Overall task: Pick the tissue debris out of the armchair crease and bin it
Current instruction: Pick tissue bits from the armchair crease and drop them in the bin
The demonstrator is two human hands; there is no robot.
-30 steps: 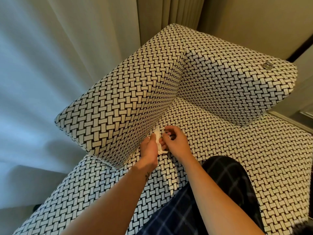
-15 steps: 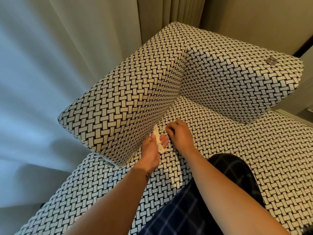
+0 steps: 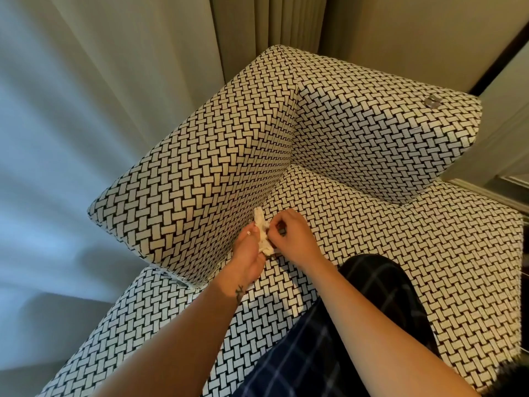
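At the crease where the armchair (image 3: 400,239) seat meets its side cushion, the left hand (image 3: 247,257) holds a crumpled white tissue (image 3: 262,233) between thumb and fingers. The right hand (image 3: 294,239), fingers curled, pinches the same tissue from the other side.

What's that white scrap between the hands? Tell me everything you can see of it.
The tissue is a crumpled, off-white strip of soft paper, seemingly flecked with small dark bits. It stands roughly upright, its top end poking up in front of the armchair's side cushion, near the crease where that cushion meets the seat. The left hand cradles it from below, thumb against its left side. The right hand has curled fingertips at its right edge, seemingly pinching it.
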